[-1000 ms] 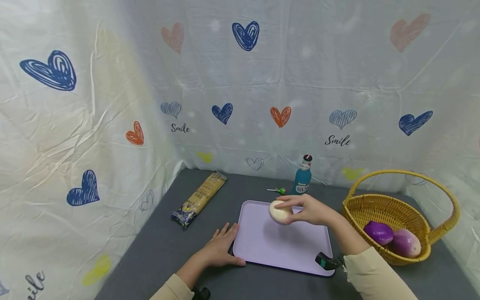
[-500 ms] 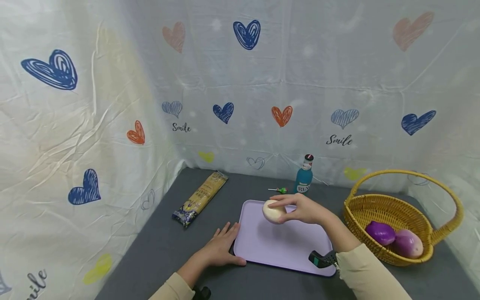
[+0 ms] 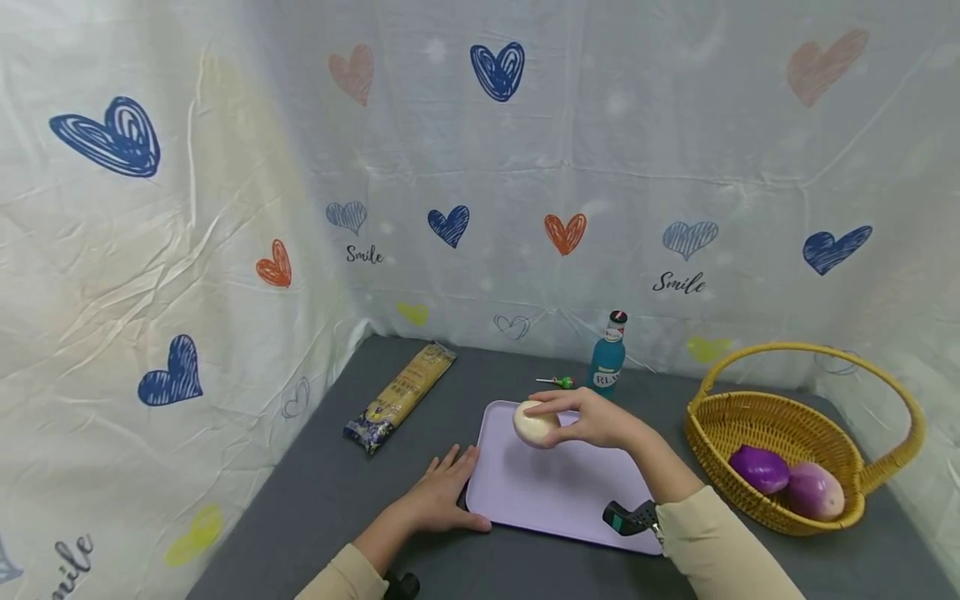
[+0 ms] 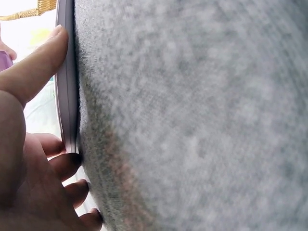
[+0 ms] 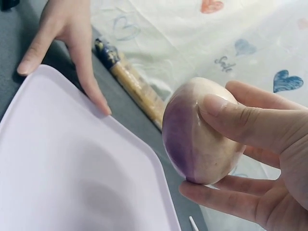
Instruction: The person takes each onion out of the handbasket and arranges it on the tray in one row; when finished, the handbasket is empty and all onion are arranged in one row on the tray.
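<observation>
My right hand (image 3: 596, 418) holds a round cream-and-purple turnip (image 3: 531, 426) over the far left part of the lilac tray (image 3: 540, 504). In the right wrist view the turnip's purple side (image 5: 178, 134) faces the tray, with my thumb across its pale top and fingers beneath and behind it. A shadow lies on the tray below. My left hand (image 3: 441, 498) rests at the tray's left edge, fingers spread along the side and thumb at the near corner. The left wrist view shows that thumb against the tray rim (image 4: 68, 96).
Right of the tray stands a wicker basket (image 3: 757, 417) with a tall handle, holding a purple onion (image 3: 759, 468) and a purple-white vegetable (image 3: 816, 492). Behind the tray are a blue bottle (image 3: 607, 362) and a lollipop (image 3: 564, 382). A noodle packet (image 3: 401, 396) lies at the left.
My right hand has carried the turnip a short way left above the tray. The left hand keeps its place at the tray's edge.
</observation>
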Tool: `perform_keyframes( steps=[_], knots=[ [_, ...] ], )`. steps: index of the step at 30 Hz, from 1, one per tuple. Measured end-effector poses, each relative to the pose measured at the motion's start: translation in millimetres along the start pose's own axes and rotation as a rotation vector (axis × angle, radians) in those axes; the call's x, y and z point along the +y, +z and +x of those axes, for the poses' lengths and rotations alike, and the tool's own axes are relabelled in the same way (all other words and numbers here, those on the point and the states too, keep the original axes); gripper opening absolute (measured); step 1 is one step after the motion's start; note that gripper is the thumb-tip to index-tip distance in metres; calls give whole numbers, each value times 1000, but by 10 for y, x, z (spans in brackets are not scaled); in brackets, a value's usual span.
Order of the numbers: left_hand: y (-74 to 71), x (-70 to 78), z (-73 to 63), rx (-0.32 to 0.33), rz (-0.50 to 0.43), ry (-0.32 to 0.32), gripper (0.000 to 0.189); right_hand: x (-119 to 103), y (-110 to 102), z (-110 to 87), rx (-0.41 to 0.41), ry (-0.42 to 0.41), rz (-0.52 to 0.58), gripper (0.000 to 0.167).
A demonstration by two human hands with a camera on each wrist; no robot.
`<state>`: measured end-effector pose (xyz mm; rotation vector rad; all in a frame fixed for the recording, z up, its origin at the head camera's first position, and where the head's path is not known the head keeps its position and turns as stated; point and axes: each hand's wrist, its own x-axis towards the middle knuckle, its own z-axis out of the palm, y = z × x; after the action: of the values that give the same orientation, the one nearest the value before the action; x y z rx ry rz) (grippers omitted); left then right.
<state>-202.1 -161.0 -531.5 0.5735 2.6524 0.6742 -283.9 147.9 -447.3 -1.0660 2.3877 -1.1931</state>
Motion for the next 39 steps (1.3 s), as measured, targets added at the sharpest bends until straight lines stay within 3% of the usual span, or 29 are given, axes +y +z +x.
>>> perform_keyframes(
  steps=[15,34,39],
  knots=[
    [8,-7,11,-4,-4,4,119,29,246,214,2,19,43,50],
    [-14,-5,-3,-2,-5,25,118,240,526,394,-3,46,1,48],
    [-9,-7,-9,3,-11,31,118,281,586,410,10,65,4,56]
  ],
)
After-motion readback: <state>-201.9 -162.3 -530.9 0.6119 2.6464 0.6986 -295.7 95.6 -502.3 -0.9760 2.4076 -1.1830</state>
